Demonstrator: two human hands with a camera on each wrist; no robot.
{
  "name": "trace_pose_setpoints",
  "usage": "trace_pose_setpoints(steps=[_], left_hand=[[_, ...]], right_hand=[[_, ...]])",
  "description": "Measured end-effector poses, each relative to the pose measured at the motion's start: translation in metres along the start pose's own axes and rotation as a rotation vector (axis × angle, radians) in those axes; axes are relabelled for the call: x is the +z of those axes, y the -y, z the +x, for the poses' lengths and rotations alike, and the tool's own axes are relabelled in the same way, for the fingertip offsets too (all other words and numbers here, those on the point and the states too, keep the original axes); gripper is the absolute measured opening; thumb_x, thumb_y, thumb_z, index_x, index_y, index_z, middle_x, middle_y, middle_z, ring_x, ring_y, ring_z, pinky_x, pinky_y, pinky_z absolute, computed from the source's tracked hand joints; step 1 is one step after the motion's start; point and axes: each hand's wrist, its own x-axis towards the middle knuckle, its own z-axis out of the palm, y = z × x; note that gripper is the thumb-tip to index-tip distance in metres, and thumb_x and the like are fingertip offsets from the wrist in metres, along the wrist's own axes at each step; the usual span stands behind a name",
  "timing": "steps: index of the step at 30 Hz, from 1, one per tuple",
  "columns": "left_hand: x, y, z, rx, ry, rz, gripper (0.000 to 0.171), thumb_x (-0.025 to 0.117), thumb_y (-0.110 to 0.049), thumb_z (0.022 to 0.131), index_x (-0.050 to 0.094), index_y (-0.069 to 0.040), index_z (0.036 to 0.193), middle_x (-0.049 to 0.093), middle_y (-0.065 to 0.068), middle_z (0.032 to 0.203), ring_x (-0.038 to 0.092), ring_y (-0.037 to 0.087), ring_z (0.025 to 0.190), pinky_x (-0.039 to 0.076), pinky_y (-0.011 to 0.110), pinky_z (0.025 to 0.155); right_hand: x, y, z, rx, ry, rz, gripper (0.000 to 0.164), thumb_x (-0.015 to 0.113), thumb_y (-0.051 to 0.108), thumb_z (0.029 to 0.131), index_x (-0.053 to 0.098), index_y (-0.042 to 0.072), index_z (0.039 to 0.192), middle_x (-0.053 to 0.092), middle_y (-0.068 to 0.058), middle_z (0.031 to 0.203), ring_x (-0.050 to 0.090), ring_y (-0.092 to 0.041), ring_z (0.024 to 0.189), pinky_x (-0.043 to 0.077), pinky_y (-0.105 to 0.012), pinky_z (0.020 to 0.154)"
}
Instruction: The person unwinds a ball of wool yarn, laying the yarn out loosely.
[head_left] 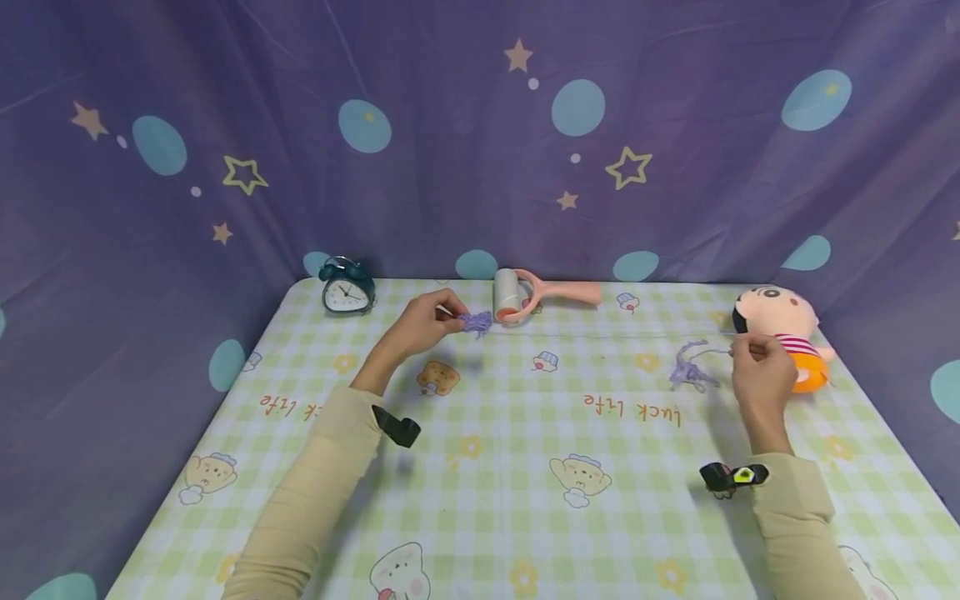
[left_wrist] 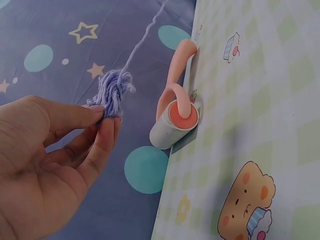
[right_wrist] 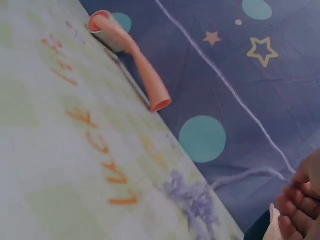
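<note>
While it is pinched at both sides, a thin lilac yarn strand is stretched above the desk spread with green-and-white checked cloth

Since the strand is held nearly level, the coming move appears to turn on the span between the left hand and the right hand, which are set well apart; its long axis runs from side to side, roughly along the desk's far edge. In the left hand, a small looped bundle of lilac yarn is pinched between thumb and fingertips. By the right hand, with its fingers curled and hardly any gap at the tips, the strand's other side is pinched. A loose, tangled heap of lilac yarn is seen on the desk just left of the right hand, far nearer to it than to the left.

In the left wrist view, the bundle's folds and the strand leaving its top are made plain, whereas only a small tuft is shown in the head view. In the right wrist view, two lengths are more clearly told apart at the fingertips: the taut strand and a slacker one leading to the heap. There, however, the right hand is cut off by the frame's edge. Only in the head view is the round-faced dark green alarm clock shown, beyond the left hand.
</note>
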Motion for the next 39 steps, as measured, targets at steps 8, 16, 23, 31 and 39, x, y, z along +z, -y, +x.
trace_pose_setpoints(steps=[8, 16, 23, 31, 39], left_hand=[[0.005, 0.0, 0.0, 0.014, 0.014, -0.032, 0.007, 0.064, -0.011, 0.092, 0.063, -0.008, 0.098, 0.064, 0.009, 0.107, 0.066, 0.023, 0.096, 0.055, 0.035, 0.079], [0.011, -0.003, 0.002, 0.032, 0.037, -0.065, 0.007, 0.064, -0.01, 0.092, 0.063, -0.008, 0.098, 0.064, 0.009, 0.106, 0.066, 0.022, 0.095, 0.055, 0.034, 0.08], [0.014, -0.006, 0.002, 0.036, 0.057, -0.087, 0.006, 0.063, -0.01, 0.092, 0.062, -0.008, 0.098, 0.064, 0.009, 0.106, 0.066, 0.022, 0.095, 0.056, 0.039, 0.083], [0.015, -0.01, 0.002, 0.042, 0.065, -0.053, 0.007, 0.064, -0.011, 0.092, 0.063, -0.009, 0.098, 0.065, 0.008, 0.105, 0.067, 0.02, 0.094, 0.056, 0.032, 0.078], [0.018, -0.011, 0.003, 0.04, 0.078, -0.042, 0.008, 0.064, -0.012, 0.092, 0.063, -0.009, 0.099, 0.064, 0.008, 0.104, 0.066, 0.021, 0.095, 0.055, 0.031, 0.077]], right_hand=[[0.008, -0.016, -0.005, -0.127, 0.23, -0.262, 0.033, 0.052, 0.024, 0.095, 0.065, -0.003, 0.106, 0.066, -0.02, 0.096, 0.058, -0.018, 0.079, 0.044, -0.026, 0.071], [0.018, -0.019, -0.008, -0.272, 0.314, -0.344, 0.027, 0.051, 0.02, 0.095, 0.064, -0.003, 0.098, 0.067, -0.022, 0.092, 0.061, -0.034, 0.082, 0.041, -0.034, 0.069], [0.02, 0.0, -0.014, -0.305, 0.333, -0.367, 0.027, 0.049, 0.021, 0.096, 0.062, -0.002, 0.102, 0.065, -0.02, 0.094, 0.06, -0.033, 0.085, 0.042, -0.039, 0.072], [0.032, 0.04, -0.031, -0.443, 0.315, -0.222, 0.021, 0.054, 0.017, 0.094, 0.065, 0.001, 0.102, 0.067, -0.018, 0.092, 0.061, -0.031, 0.085, 0.042, -0.036, 0.073], [0.062, 0.068, -0.061, -0.567, 0.413, -0.104, 0.014, 0.059, 0.011, 0.092, 0.064, 0.001, 0.1, 0.066, -0.017, 0.094, 0.063, -0.031, 0.085, 0.048, -0.041, 0.074]])
